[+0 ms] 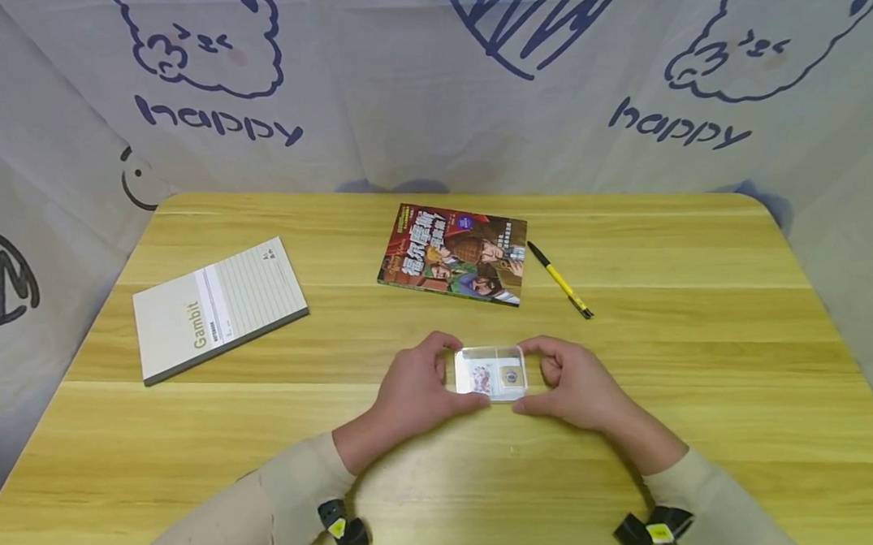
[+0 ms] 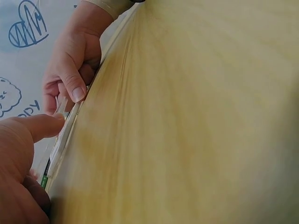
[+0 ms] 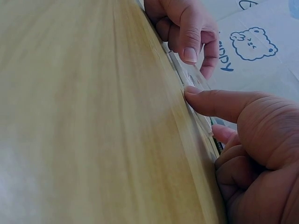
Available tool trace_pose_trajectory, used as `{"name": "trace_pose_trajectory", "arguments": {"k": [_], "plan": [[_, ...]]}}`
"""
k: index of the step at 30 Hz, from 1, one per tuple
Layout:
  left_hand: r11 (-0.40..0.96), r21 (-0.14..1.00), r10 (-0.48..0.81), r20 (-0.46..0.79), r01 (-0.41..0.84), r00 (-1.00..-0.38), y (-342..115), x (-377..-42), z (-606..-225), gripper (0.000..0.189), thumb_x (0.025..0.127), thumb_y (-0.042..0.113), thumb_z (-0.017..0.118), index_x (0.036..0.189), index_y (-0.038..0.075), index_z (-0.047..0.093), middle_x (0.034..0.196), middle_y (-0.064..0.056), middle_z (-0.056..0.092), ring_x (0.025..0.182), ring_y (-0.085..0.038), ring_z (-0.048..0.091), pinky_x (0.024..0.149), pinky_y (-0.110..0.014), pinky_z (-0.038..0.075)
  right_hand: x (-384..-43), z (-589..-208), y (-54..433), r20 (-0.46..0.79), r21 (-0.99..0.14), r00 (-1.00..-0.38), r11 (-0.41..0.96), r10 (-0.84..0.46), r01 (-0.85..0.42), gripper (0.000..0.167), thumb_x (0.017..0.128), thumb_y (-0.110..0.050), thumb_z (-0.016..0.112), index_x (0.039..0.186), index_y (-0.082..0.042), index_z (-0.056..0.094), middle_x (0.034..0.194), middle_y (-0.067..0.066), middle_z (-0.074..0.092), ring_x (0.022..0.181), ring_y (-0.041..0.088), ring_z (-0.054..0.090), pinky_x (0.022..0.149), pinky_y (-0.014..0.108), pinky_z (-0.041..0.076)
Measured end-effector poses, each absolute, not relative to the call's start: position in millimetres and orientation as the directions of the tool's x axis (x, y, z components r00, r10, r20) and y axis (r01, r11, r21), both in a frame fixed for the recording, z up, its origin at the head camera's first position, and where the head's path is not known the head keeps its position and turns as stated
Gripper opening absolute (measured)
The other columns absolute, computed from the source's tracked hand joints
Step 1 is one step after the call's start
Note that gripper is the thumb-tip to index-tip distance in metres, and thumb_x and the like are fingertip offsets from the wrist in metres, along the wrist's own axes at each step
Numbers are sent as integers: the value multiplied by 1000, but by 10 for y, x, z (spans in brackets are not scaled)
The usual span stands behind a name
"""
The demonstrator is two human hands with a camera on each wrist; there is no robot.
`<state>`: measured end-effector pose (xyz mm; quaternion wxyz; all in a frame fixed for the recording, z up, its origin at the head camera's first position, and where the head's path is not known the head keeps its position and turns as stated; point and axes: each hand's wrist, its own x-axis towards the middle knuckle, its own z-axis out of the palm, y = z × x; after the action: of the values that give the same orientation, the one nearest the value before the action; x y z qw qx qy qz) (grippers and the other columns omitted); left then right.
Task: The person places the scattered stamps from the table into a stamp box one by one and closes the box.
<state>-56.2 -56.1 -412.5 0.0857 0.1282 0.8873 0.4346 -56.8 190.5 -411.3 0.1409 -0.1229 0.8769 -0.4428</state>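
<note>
A small clear plastic case (image 1: 491, 376) lies low over the table in the head view, with a small picture and a gold-coloured square piece showing through it. My left hand (image 1: 419, 387) grips its left end between thumb and index finger. On the opposite end, my right hand (image 1: 576, 384) pinches it the same way, other fingers curled under. In the left wrist view the case (image 2: 60, 144) appears edge-on, close to the tabletop, with the left thumb at its near edge. The right wrist view shows the right thumb (image 3: 215, 100) along that same edge.
Beyond the hands lie a colourful comic-style book (image 1: 453, 254) and a yellow-and-black pen (image 1: 561, 281). A notebook (image 1: 219, 310) marked Gambit sits at the left. The wooden table (image 1: 702, 334) ends at a white cloth (image 1: 401, 128) with drawings.
</note>
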Motion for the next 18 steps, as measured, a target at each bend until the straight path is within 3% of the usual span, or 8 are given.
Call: {"name": "trace_pose_trajectory", "arguments": {"k": [18], "plan": [[646, 742, 327, -56, 180, -943, -545, -570, -4142, 70, 63, 41, 95, 116, 9, 63, 69, 3, 54, 57, -12, 49, 50, -29, 40, -575, -4140, 1928, -137, -824, -925, 558, -354, -92, 68, 64, -20, 96, 124, -13, 65, 60, -6, 31, 55, 12, 30, 67, 33, 40]]}}
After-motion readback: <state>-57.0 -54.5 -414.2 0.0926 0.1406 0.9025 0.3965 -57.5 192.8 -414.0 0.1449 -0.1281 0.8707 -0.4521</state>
